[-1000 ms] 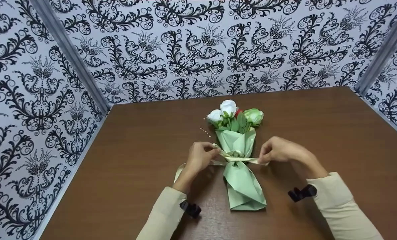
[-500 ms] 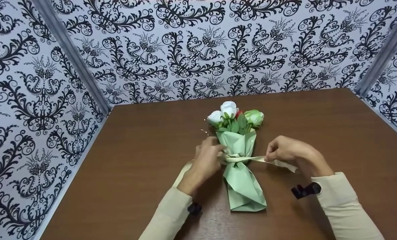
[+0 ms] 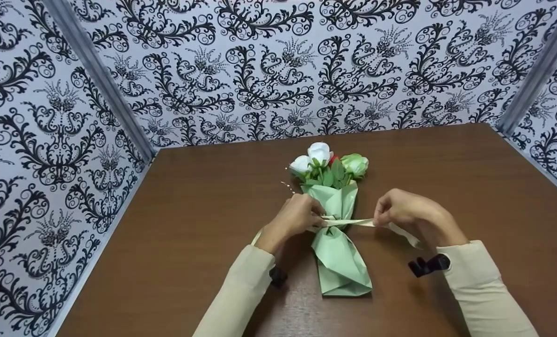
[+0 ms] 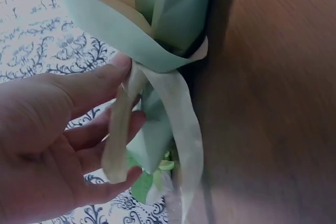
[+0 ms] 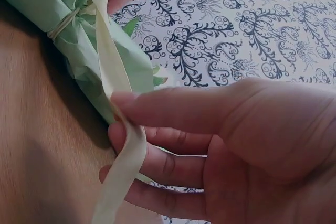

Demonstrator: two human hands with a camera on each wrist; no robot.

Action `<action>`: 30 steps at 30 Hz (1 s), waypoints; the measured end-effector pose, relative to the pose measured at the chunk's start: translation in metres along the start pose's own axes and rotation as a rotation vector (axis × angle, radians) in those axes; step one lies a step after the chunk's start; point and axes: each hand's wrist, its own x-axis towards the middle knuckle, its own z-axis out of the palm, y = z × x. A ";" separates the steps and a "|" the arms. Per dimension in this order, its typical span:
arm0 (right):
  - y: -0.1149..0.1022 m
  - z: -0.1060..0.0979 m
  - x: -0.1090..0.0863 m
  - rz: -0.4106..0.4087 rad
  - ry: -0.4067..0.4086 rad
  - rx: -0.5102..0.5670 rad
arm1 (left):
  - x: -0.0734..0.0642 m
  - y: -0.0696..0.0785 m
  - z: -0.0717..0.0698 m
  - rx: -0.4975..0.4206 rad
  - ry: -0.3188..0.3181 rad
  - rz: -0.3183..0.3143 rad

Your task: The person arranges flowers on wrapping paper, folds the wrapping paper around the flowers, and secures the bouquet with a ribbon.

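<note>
A bouquet wrapped in pale green paper (image 3: 341,262) lies on the table, its blooms (image 3: 320,153) white, green and red, pointing away from me. Around its pinched waist runs a cream ribbon (image 3: 360,223). My left hand (image 3: 297,215) is at the left of the waist, its thumb and fingers pinching the ribbon close to the paper. One ribbon end (image 4: 116,150) dangles by those fingers in the left wrist view, and a second strip (image 4: 184,124) trails past them. My right hand (image 3: 404,208) pinches the other length between thumb and forefinger, drawn out rightward, its tail (image 5: 113,192) hanging below.
The brown wooden table (image 3: 203,201) carries the bouquet. White panels with black scrollwork (image 3: 278,70) stand behind and at both sides. A thin beaded sprig (image 3: 287,186) sticks out left of the flowers. Thin cord (image 5: 65,23) circles the paper's waist.
My left hand has shifted right, up against the waist of the bouquet. My right hand has moved slightly right, drawing out more ribbon, and a longer tail now hangs from it.
</note>
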 end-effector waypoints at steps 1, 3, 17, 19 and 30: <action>0.001 0.000 0.000 -0.001 0.009 -0.001 | 0.001 -0.001 0.001 -0.005 0.005 0.002; 0.001 0.000 0.000 0.005 0.025 0.003 | 0.002 -0.002 0.002 0.004 0.006 0.007; -0.015 0.006 -0.002 -0.033 0.173 -0.099 | -0.001 0.001 0.015 0.032 0.093 -0.017; -0.021 0.013 0.003 -0.122 0.285 -0.129 | -0.001 0.000 0.016 0.024 0.092 0.002; -0.030 0.055 0.038 -0.386 0.397 -0.061 | -0.007 -0.009 0.018 0.066 0.125 0.191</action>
